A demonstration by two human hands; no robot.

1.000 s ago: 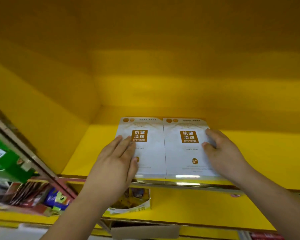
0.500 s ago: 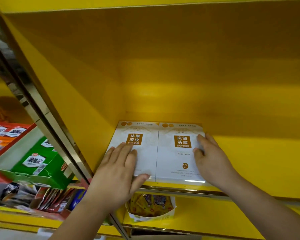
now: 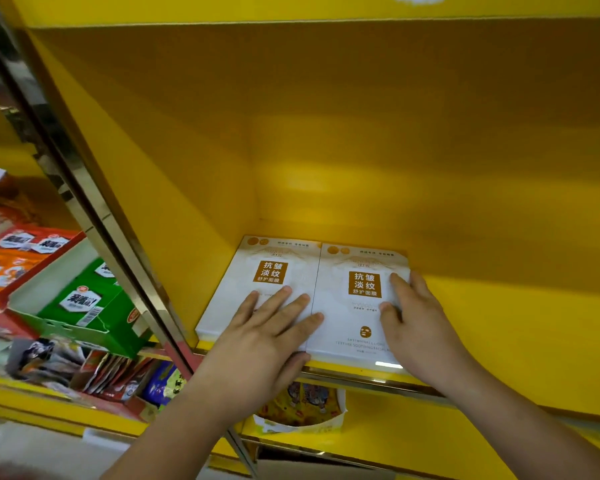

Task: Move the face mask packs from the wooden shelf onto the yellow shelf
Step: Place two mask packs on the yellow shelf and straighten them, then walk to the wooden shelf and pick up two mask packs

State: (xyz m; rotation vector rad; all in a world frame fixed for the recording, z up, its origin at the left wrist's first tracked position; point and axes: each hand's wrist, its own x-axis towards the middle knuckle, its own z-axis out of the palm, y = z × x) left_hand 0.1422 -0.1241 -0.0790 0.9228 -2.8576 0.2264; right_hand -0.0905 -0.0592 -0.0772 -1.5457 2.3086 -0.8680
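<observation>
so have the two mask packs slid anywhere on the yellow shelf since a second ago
Yes, the mask packs slid left and now sit against the yellow shelf side wall.

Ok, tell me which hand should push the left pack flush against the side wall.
Left, probably. The left hand already lies flat on the left pack, nearest the side wall. The right hand rests on the right pack, farther away.
</observation>
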